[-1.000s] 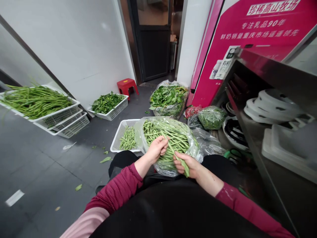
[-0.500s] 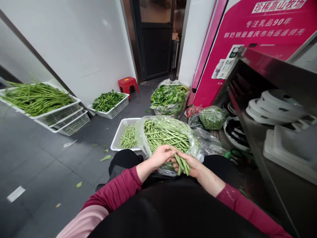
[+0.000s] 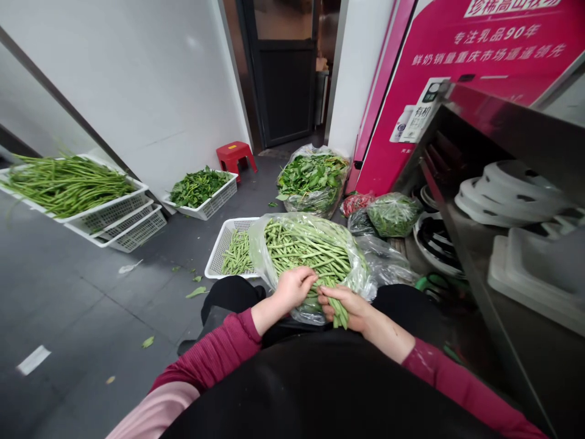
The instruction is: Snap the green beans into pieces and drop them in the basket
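Long green beans fill an open clear plastic bag (image 3: 315, 247) in front of me. My right hand (image 3: 345, 306) is closed around a small bunch of green beans (image 3: 339, 316), whose ends hang below the fingers. Just left of it, over the bag's near edge, my left hand (image 3: 296, 286) is pinched closed; whatever is between its fingertips is too small to make out. The two hands are slightly apart. Short bean pieces (image 3: 236, 253) lie in a white basket (image 3: 218, 250) that stands left of the bag and is partly covered by it.
Stacked white baskets (image 3: 132, 222) with long green stems stand at the left. Beyond are a basket of leafy greens (image 3: 214, 201), a red stool (image 3: 234, 155) and a bag of leaves (image 3: 313, 177). A metal shelf (image 3: 484, 280) with white containers is close on the right.
My left hand has drawn slightly left, away from the right hand's bunch. My right hand keeps the beans, which now point more steeply down.
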The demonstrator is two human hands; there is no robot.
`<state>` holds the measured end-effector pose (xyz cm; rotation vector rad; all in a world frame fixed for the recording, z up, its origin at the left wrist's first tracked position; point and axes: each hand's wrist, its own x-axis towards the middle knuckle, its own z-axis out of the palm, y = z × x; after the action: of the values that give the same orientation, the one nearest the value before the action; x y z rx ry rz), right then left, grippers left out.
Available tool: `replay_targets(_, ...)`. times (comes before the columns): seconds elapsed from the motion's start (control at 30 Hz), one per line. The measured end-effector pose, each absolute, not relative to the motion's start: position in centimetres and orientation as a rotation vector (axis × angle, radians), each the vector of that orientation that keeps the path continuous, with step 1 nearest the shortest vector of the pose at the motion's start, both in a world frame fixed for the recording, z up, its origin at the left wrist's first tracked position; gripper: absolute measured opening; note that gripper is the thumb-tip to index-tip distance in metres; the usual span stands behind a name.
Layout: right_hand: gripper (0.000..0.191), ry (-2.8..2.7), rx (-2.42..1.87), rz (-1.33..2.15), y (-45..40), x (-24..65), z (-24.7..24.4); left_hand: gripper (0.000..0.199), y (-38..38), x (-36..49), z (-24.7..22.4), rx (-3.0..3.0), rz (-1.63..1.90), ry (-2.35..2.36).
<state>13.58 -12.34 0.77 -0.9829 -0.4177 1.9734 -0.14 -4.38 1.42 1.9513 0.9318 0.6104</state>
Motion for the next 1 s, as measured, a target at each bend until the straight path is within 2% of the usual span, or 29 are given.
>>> replay_targets(0.13, 0.019, -0.830, -1.308, 1.675, -12.2, 13.1, 1.2, 0.018, -2.7, -0.5, 0.0, 2.519, 0.320, 1.044)
replay_targets(0.27, 0.014, -1.252, -1.859, 0.876, -8.9, 16.3, 0.6, 0.023, -1.6, -0.4, -1.3, 2.556, 0.183, 1.131)
replay_targets(0.33, 0.015, -1.303, -2.096, 0.631, -6.6, 18.4, -0.3, 0.033, -1.6, -0.2, -1.5, 2.578, 0.222, 1.081)
replay_targets(0.4, 0.015, -1.327, -2.237, 0.635, -4.8, 20.0, -1.1, 0.034, -2.1, 0.0, -1.4, 2.577, 0.235, 1.011)
replay_targets(0.53, 0.014, -1.340, -2.231, 0.723, -4.0, 20.6, -1.5, 0.018, -3.4, 0.2, -1.1, 2.387, 0.233, 0.925)
replay_targets(0.6, 0.016, -1.260, -2.066, 0.891, -4.8, 20.3, -0.7, 0.018, -3.9, 0.5, -1.0, 2.180, 0.282, 0.929)
replay_targets(0.73, 0.022, -0.915, -1.443, 1.539, -6.2, 18.9, 1.3, 0.029, -5.2, 1.5, -0.1, 1.601, 0.334, 0.881)
replay_targets(0.8, 0.024, -0.838, -1.302, 1.681, -6.5, 17.9, 1.9, 0.036, -5.8, 1.8, 0.5, 1.407, 0.402, 0.829)
replay_targets(1.0, 0.024, -0.701, -1.355, 1.498, -6.9, 15.1, 0.8, 0.032, -6.8, 1.3, 1.4, 1.250, 0.471, 0.900)
